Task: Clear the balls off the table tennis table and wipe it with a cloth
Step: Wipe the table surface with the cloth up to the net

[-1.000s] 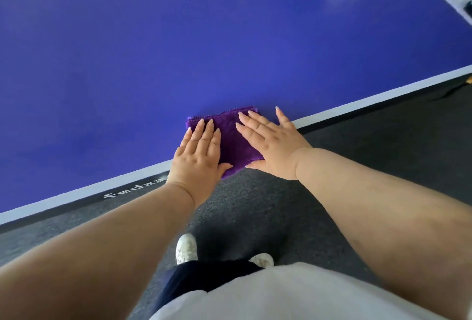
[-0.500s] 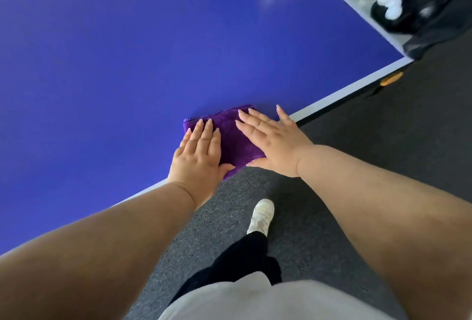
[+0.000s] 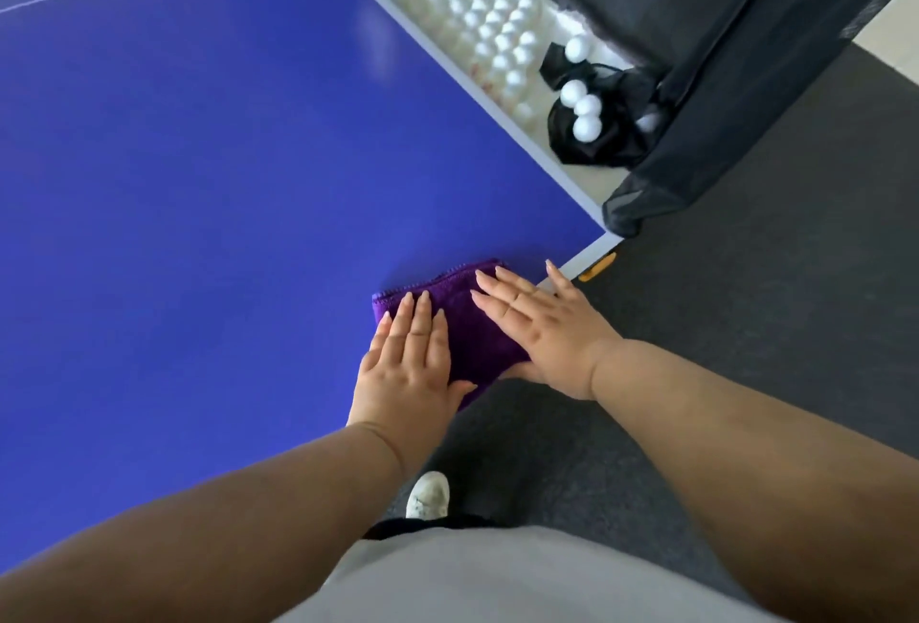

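Your big blue bench point(image 3: 224, 175) fills most of the view, with a thin white line running across its far part and a white edge along the side near you. Past its right end hangs a dark net point(image 3: 746, 75) that sags down toward the floor, and a long pale tray point(image 3: 587, 175) sits right against that end of the bench. The dark grey floor point(image 3: 771, 299) lies under you on the right. Lots of white balls point(image 3: 477, 11) are heaped in the tray, and a few more sit in a crumpled black bag point(image 3: 597, 145) at the tray's near end. No ball can be seen on the blue top. Your purple cloth point(image 3: 467, 324) lies flat on the bench near its right corner, and its near edge hangs a little over the side. Your left hand point(image 3: 408, 364) lies flat on the left part of the cloth, fingers straight and close together, so its grip is wide open and only presses down. Your right hand point(image 3: 542, 324) lies flat on the right part of the cloth the same way, fingers straight, holding nothing, its thumb reaching to the white edge. One white shoe point(image 3: 427, 495) shows on the floor below your arms.
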Tool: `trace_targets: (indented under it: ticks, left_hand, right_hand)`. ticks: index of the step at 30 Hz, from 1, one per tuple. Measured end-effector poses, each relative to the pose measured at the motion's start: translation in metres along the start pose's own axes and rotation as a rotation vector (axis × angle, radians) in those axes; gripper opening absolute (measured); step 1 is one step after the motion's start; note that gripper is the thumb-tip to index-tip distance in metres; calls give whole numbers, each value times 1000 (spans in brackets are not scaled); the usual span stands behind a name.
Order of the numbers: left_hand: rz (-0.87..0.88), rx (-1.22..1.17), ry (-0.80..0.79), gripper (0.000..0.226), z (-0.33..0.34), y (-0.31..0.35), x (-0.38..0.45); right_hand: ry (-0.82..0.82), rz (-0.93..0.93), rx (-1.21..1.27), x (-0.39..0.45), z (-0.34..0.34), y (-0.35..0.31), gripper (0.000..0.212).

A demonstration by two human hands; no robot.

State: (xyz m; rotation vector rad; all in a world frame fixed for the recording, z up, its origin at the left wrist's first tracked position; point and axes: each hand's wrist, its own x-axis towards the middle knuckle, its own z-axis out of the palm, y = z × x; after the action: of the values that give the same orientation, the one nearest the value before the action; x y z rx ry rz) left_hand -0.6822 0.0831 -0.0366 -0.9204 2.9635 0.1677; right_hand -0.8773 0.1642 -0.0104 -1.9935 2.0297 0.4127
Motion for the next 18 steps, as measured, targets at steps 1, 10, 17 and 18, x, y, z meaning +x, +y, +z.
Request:
trace_targets:
  ticks: [1,10,17,18]
  left_hand:
    - [5,-5,-8,76,1,8,11]
    - [-38,-33,41,76,4,79,91]
    - [-167,-38,63,74,4,129,136]
    - [-181,-31,69,74,4,131,136]
  right_hand:
    - [5,-1,14,0,1,13,83]
    - [-1,-75,39,-3,4,126,84]
    - [-55,-223,17,8,-3,201,89]
    - [-59,-254,5,10,-4,205,90]
